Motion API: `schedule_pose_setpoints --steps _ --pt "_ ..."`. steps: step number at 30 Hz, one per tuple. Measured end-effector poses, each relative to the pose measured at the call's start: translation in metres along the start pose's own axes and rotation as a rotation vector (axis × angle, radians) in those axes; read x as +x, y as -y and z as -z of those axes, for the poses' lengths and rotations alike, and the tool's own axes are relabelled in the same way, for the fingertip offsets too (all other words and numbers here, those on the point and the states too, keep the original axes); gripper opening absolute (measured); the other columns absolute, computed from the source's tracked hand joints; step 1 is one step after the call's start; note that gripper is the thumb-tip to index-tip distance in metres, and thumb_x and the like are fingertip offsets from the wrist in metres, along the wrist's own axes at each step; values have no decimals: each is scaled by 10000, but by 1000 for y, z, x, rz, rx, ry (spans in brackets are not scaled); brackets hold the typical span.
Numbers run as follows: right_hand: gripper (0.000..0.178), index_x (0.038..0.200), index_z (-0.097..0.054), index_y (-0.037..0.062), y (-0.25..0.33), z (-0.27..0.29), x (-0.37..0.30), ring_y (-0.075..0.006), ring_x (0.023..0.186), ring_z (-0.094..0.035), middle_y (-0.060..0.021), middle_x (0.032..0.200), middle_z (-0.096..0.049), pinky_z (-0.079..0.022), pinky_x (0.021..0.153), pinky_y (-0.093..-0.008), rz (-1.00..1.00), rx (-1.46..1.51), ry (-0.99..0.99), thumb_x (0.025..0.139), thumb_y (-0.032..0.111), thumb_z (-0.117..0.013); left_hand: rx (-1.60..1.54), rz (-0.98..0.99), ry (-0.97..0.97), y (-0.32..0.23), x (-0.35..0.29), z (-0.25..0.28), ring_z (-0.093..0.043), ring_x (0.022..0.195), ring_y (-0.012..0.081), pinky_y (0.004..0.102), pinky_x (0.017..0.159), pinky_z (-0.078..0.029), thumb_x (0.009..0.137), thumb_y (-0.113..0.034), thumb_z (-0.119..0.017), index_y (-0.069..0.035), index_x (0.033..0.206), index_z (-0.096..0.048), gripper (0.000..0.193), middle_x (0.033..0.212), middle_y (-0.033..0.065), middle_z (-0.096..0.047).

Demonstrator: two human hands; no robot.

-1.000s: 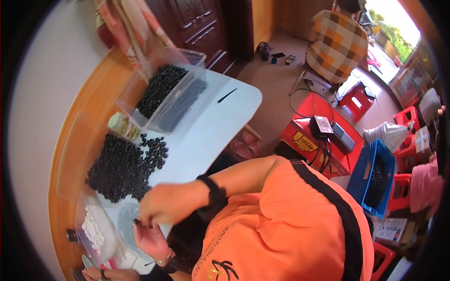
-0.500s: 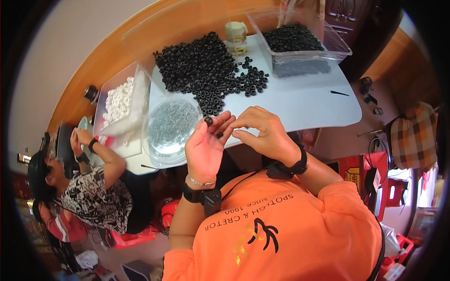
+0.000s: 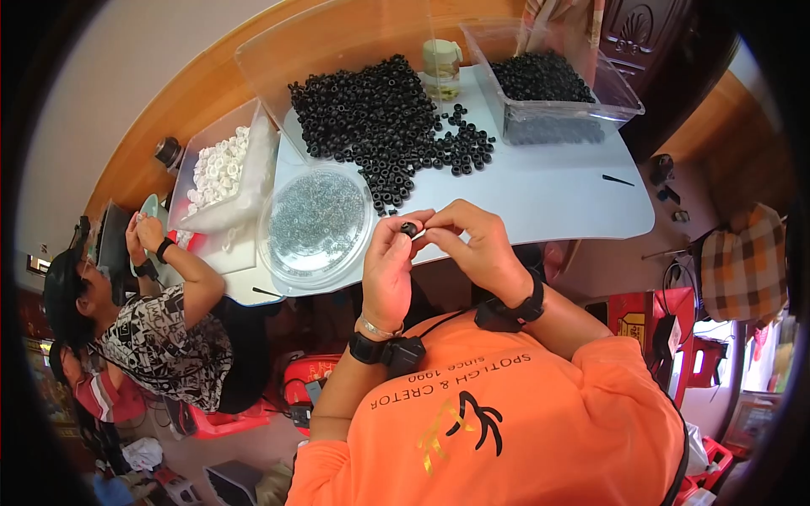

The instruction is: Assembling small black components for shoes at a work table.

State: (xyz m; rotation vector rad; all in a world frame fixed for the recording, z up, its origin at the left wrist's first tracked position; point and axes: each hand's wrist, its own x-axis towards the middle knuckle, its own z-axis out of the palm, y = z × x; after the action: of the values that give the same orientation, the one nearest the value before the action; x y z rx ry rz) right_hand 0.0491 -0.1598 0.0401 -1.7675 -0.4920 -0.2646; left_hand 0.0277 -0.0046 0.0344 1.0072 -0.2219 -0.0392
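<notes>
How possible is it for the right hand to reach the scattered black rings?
Probably yes: only white tabletop shows between the right hand and the scattered black rings, though it seems occupied at the small black piece in the left hand.

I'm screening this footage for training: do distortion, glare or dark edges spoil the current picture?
In the head view, the wooden wall panel bows into an arc and the corners go black; in the head view, a bright patch at the right looks washed out; in the head view, the black piece in the left hand shows, but too small for fine detail.
</notes>
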Motion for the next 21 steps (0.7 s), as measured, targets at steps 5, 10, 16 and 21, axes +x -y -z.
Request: schedule_pose_setpoints --steps 5,10,16,21 --pt "91 903 -645 11 -6 6 8 -71 778 -610 -21 849 -657 -498 709 -221 -280 498 15 877 84 -693 331 -6 38 -6 -8 5 -621 991 236 368 885 -488 1005 -207 -430 12 1103 -503 251 1022 143 -616" --pt "101 935 -653 0 2 7 8 -63 775 -596 -15 833 -659 -494 713 -213 -380 579 135 898 92 -668 312 38 141 -4 -13 9 -626 944 236 360 872 -487 996 -239 -472 11 1093 -515 272 983 143 -628" --pt "143 1018 -685 22 8 16 6 -58 813 -584 -2 885 -658 -479 745 -225 -417 597 237 919 109 -630 208 8 167 -10 -17 9 -594 986 198 332 910 -459 988 -198 -478 29 1125 -515 267 1027 131 -620" --pt "161 1047 -676 22 4 17 5 -65 811 -585 4 887 -654 -477 746 -227 -409 657 275 924 112 -624 274 10 157 -10 -16 3 -624 930 236 356 851 -491 996 -244 -472 17 1074 -519 276 978 156 -631"
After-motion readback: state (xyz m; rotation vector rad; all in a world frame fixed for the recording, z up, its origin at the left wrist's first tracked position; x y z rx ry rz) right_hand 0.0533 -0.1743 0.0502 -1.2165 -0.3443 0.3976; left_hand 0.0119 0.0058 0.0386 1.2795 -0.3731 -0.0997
